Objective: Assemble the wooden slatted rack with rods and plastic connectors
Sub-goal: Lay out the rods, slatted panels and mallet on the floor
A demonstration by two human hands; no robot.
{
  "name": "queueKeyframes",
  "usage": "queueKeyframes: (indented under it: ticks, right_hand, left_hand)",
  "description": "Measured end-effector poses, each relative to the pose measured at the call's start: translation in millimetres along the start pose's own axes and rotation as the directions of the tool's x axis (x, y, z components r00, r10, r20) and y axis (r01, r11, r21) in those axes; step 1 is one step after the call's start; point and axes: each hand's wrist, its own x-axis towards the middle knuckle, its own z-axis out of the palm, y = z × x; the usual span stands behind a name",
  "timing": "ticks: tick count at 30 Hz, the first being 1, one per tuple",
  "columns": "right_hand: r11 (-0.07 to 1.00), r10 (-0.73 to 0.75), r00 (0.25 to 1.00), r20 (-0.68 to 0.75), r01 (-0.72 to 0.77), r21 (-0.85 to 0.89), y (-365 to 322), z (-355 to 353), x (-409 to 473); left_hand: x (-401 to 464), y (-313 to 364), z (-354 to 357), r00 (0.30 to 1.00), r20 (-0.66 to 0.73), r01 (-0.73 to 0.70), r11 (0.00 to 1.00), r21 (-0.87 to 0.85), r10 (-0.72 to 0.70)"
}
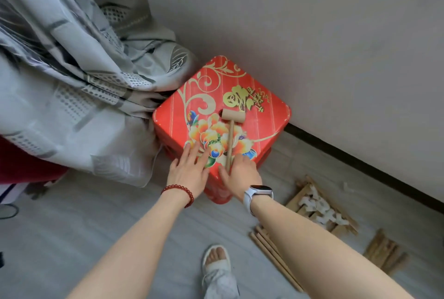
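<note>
A grey plank-patterned floor (72,226) met a plain pale wall (312,34) along a dark skirting board (360,166). Grey patterned curtains (72,70) hung bunched at the left, spilling down beside a red plastic stool (269,116) printed with gold scrolls and a bright flower. On the stool's seat lay a small wooden mallet (231,130), its head toward the wall and its handle pointing back at the person.

The left hand (189,169), with a red bead bracelet (179,193) at the wrist, rested flat on the near edge of the seat, fingers straight and spread, holding nothing. The right hand (240,173), a white smartwatch (259,194) on its wrist, was at the end of the mallet's handle, thumb on one side and fingers on the other; whether it actually gripped the handle could not be told.

The rack parts lay on the floor to the right: a wooden slatted panel (298,200) with white plastic connectors (319,207) heaped on it, long rods (271,253) partly hidden under the right forearm, and a bundle of shorter wooden pieces (384,250) further right. A foot in a white sandal (216,258) stood below.
</note>
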Motion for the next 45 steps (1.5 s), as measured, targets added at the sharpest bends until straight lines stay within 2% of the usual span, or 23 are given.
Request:
queueKeyframes:
  ticks: [3,6,10,13,18,20,24,28,39,45]
  right_hand:
    - [0.999,0.047,0.999,-0.023,-0.047,0.005,-1,5,12]
    - [0.998,0.039,0.999,0.012,-0.039,0.040,3,1,15]
    - [0.964,0.162,0.980,0.112,-0.182,0.195,13,-10,10]
    - [0.945,0.231,0.969,0.091,-0.245,0.218,18,-18,-6]
    - [0.904,0.283,0.959,0.004,-0.268,0.333,38,-36,-63]
    - [0.884,0.292,0.956,0.001,-0.270,0.382,56,-43,-90]
    - [0.847,0.312,0.950,0.009,-0.283,0.450,114,-50,-147]
    - [0.753,0.420,0.907,0.028,-0.365,0.548,202,-48,-215]
    - [0.648,0.543,0.836,0.081,-0.478,0.593,457,-10,-365]
    - [0.575,0.588,0.777,0.224,-0.596,0.561,526,37,-369]
  left_hand:
    - [10,-2,15,0.999,-0.037,-0.007,1.000,-0.009,0.006]
    - [6,-1,17,0.999,-0.047,0.001,0.998,-0.066,-0.004]
    - [10,1,2,0.996,0.094,0.016,0.996,-0.093,-0.008]
    - [15,5,-19,0.980,0.197,0.034,0.998,-0.057,-0.023]
    - [-13,42,-31,0.992,0.056,0.121,0.983,-0.138,-0.115]
    - [-35,66,-21,0.993,0.055,0.108,0.978,-0.177,-0.100]
    - [-80,129,9,0.994,0.100,0.063,0.975,-0.213,-0.042]
    - [-126,204,49,0.989,0.143,0.013,0.967,-0.255,0.024]
    - [-233,413,180,0.966,0.238,-0.031,0.958,-0.285,0.103]
    - [-235,448,228,0.967,0.218,-0.062,0.951,-0.302,0.132]
